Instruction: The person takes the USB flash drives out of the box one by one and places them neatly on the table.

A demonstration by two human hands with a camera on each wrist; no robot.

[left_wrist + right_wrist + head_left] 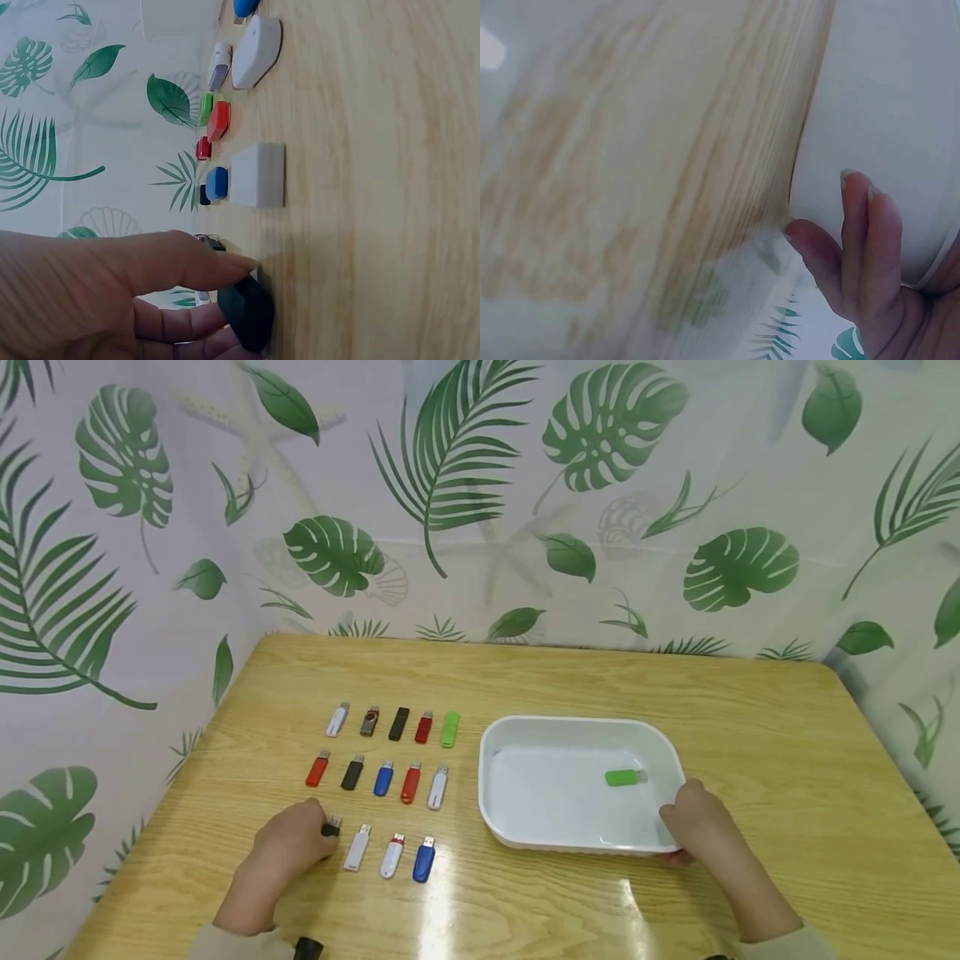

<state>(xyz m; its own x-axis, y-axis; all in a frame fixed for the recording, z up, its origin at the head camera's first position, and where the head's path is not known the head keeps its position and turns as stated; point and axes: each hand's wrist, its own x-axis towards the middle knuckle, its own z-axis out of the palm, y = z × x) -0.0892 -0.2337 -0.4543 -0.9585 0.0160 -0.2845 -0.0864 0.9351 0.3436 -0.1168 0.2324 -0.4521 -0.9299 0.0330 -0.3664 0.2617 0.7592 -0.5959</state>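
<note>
My left hand (288,842) pinches a black USB stick (251,315) between thumb and fingers at the left end of the nearest row. In the left wrist view the stick is close over the wood, its metal plug partly behind the thumb. My right hand (699,818) grips a white plastic tray (536,793) at its near right corner, thumb over the rim. Its fingers (883,232) lie along the tray's outer wall in the right wrist view. One green USB stick (621,777) lies inside the tray, toward the right, plug pointing right.
Beside the left hand, a white USB stick (357,848), a white-and-red one (392,857) and a blue one (423,860) continue the row. Two rows of several colored sticks lie farther back. A leaf-print cloth (480,568) hangs behind the wooden table (787,752).
</note>
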